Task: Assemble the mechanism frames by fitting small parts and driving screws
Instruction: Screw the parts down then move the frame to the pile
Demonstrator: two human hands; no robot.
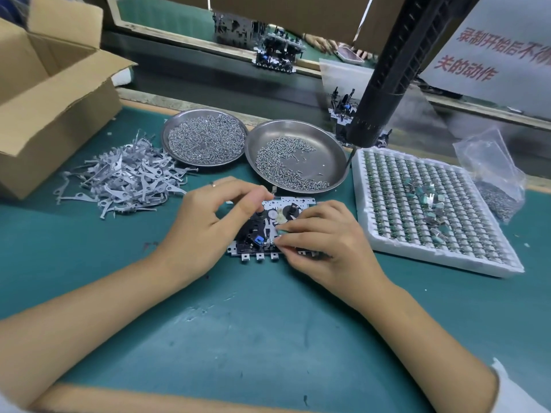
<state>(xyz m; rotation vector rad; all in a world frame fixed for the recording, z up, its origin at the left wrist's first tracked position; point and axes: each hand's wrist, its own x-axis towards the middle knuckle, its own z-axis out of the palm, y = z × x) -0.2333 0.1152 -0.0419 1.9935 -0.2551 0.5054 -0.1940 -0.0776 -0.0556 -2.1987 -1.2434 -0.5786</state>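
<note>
A mechanism frame lay flat on the green counter, just in front of the two steel dishes. The left hand steadied it, thumb and curled fingers holding its upper left edge. The right hand kept a narrow grip, fingertips pinching a small part against the frame's lower middle; the part itself was too hidden to name. The step looked like fitting a small part, with the screw not yet driven. Next would likely call for seating it squarely, then picking a screw from the nearer dish and bringing down the black screwdriver hanging above. The flat grey levers lay heaped loosely; a white foam tray held rows of tiny components.
</note>
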